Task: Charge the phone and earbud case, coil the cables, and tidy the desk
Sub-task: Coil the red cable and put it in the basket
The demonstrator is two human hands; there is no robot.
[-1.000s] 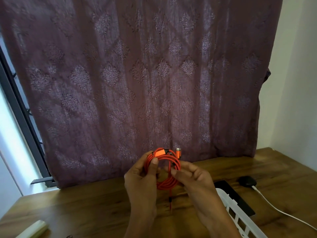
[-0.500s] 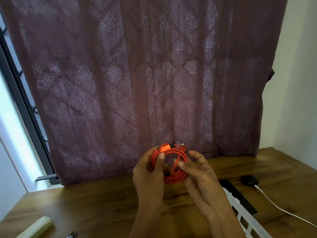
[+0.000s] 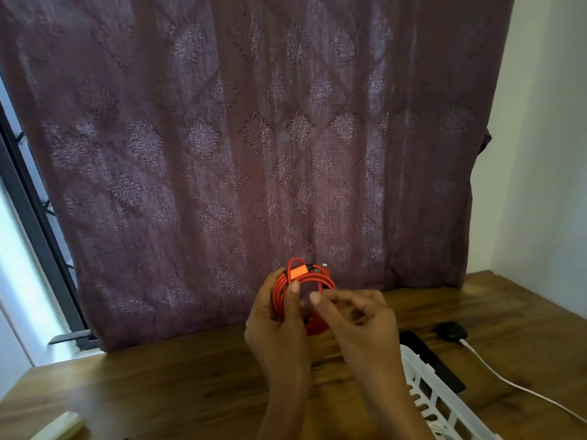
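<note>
An orange-red cable (image 3: pixel 305 277) is wound into a coil and held upright above the wooden desk (image 3: pixel 190 382). My left hand (image 3: pixel 279 325) grips the coil's left side, thumb pressed on it near the orange plug at the top. My right hand (image 3: pixel 359 322) pinches the coil's right side between thumb and forefinger. A black phone (image 3: pixel 428 360) lies flat on the desk to the right. Beyond it sits a small black earbud case (image 3: pixel 451 331) with a white cable (image 3: pixel 521 385) plugged in and trailing off to the right.
A white slotted plastic basket (image 3: pixel 435 404) stands at the lower right, partly over the phone. A pale cream object (image 3: pixel 60 427) lies at the lower left edge. A patterned maroon curtain (image 3: pixel 254 138) hangs behind the desk; a wall closes the right side.
The loose tail that hung below the coil is gone from view. The coil is tighter and my right fingers have shifted to pinch its right side.
</note>
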